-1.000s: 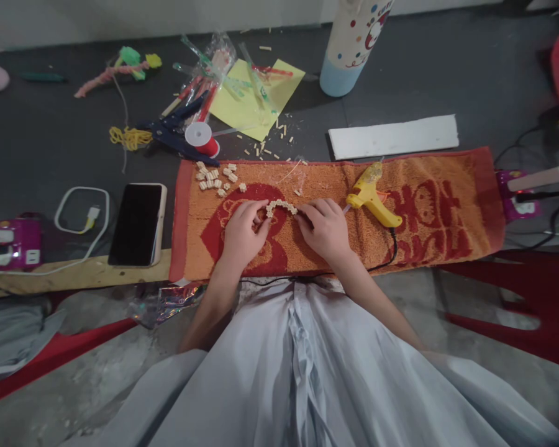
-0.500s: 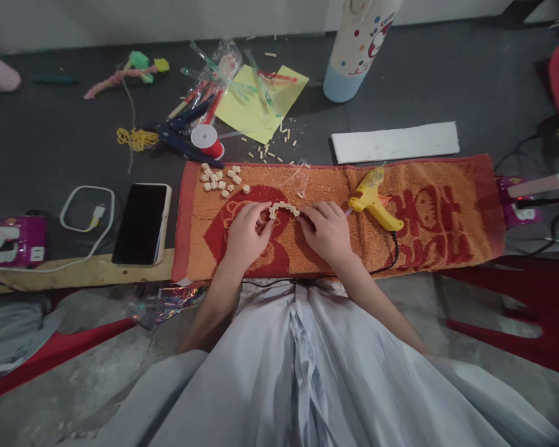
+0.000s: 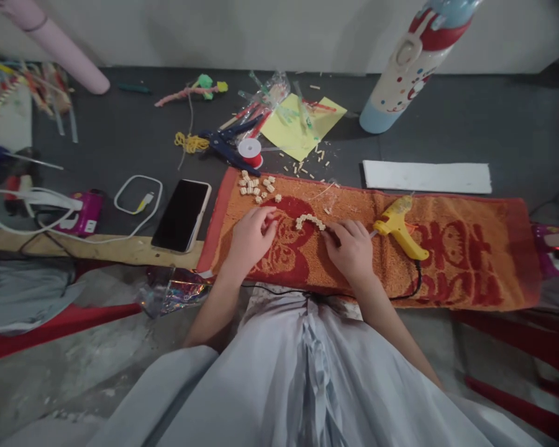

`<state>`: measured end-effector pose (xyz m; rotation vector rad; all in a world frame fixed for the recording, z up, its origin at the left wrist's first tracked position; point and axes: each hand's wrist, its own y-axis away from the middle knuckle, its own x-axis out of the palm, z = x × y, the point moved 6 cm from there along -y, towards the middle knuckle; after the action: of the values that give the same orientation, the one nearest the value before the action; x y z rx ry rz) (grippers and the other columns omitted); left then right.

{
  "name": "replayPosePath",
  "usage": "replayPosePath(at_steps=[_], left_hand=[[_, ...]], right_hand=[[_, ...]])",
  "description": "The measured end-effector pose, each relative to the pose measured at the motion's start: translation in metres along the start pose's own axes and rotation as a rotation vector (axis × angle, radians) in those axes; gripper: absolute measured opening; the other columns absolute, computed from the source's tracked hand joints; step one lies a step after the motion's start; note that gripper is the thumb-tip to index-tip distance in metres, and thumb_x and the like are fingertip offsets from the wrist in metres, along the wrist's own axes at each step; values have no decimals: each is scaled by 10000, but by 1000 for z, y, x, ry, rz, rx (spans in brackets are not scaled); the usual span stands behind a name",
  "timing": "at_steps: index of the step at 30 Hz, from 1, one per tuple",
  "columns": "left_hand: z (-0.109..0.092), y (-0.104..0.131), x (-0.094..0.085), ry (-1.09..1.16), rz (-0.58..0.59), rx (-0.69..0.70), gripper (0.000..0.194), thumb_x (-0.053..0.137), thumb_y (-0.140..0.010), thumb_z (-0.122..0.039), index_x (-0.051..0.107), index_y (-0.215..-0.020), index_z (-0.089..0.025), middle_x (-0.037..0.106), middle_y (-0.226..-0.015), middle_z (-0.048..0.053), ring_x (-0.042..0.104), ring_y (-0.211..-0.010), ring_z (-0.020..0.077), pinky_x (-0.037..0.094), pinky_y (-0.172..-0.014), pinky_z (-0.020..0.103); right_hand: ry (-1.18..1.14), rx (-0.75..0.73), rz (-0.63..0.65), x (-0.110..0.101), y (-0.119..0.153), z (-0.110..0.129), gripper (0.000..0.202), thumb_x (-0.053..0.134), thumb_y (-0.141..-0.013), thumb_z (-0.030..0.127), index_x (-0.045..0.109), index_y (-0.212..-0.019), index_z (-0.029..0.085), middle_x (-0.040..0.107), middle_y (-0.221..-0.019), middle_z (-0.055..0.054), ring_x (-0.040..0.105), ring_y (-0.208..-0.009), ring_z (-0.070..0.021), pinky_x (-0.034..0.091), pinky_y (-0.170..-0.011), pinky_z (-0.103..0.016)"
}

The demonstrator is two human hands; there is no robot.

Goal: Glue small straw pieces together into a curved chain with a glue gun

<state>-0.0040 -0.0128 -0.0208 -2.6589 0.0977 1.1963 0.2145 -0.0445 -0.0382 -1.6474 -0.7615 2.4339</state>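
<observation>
Head view: the curved pale strip [image 3: 311, 220] is at frame centre, over the orange towel [image 3: 507, 261]. The right hand's [image 3: 353, 249] fingers are narrow, apparently pinching its right end. The left hand's [image 3: 251, 239] fingers are slightly parted, clear of it. Apparent step: positioning the strip. The next move calls for steady right-hand support.

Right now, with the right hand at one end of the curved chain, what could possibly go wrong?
The yellow glue gun lies close beside the right hand, pointing toward it; if hot, it might burn skin.
The left hand is apart from the curved chain, so a one-sided push could twist it.
The gun's black cord loops to the near edge of the towel; snagging it might drag the gun.
</observation>
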Motion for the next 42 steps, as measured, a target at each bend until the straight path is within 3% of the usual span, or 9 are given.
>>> replayPosePath(at_steps=[8, 14, 24, 32, 35, 38, 40, 42], left_hand=[[27, -12, -31, -135, -62, -125, 269, 633, -850, -149, 666, -1113, -195, 663, -829, 11, 628, -759, 159, 506, -774, 296], [47, -27, -44, -272, -11, -253, 299, 617, -885, -231, 641, -1173, -154, 692, -943, 69, 654, -928, 221, 491, -869, 335], [49, -57, -44, -307, 17, -265, 301, 545, -923, -211, 629, -1210, -173, 687, -1018, 94, 645, -966, 234, 467, -876, 336], [48, -72, -38, -373, 46, -328, 212, 554, -939, -315, 681, -996, -156, 676, -1014, 134, 641, -940, 264, 461, -832, 353], [50, -73, -39, -310, 3, -320, 163, 562, -934, -270, 683, -926, -161, 684, -974, 119, 638, -914, 244, 457, -833, 346], [46, -71, -47, -136, -161, -276, 94, 621, -898, -239, 677, -902, -164, 681, -927, 86, 620, -856, 198, 450, -825, 315], [41, -68, -52, 130, -260, -262, 70, 661, -870, -232, 671, -894, -167, 664, -858, 47, 587, -752, 149, 449, -751, 276], [36, -62, -45, 547, -237, -327, 112, 681, -865, -275, 655, -843, -168, 606, -732, -1, 515, -609, 98, 411, -615, 231]], right_hand=[[-7, 1, 6, 1, 1, -1, 190, 571, -945, 273, 728, -978, 172, 703, -870, -88, 573, -804, -233, 478, -752, -364], [-1, 18, 24, 1, 1, -1, 217, 565, -951, 282, 740, -987, 159, 705, -888, -99, 576, -819, -232, 479, -766, -363], [-20, 7, 17, 1, 1, -1, 217, 554, -955, 277, 737, -972, 163, 704, -876, -97, 563, -811, -234, 475, -767, -366], [12, -20, -8, 1, 1, 0, 204, 577, -948, 271, 738, -981, 149, 700, -865, -90, 571, -801, -224, 475, -757, -342], [5, -17, 2, 2, 1, 0, 213, 567, -954, 274, 736, -984, 149, 704, -876, -92, 572, -811, -224, 474, -768, -343], [-4, 8, 24, 4, 2, -1, 224, 543, -963, 281, 731, -988, 162, 706, -888, -93, 571, -822, -227, 468, -780, -353], [-7, 26, 24, 5, 3, -2, 226, 537, -962, 288, 727, -1001, 172, 704, -895, -94, 573, -830, -230, 467, -788, -357], [-5, 27, 4, 4, 3, -2, 222, 549, -954, 293, 722, -1021, 171, 702, -903, -97, 576, -840, -232, 471, -793, -360]])
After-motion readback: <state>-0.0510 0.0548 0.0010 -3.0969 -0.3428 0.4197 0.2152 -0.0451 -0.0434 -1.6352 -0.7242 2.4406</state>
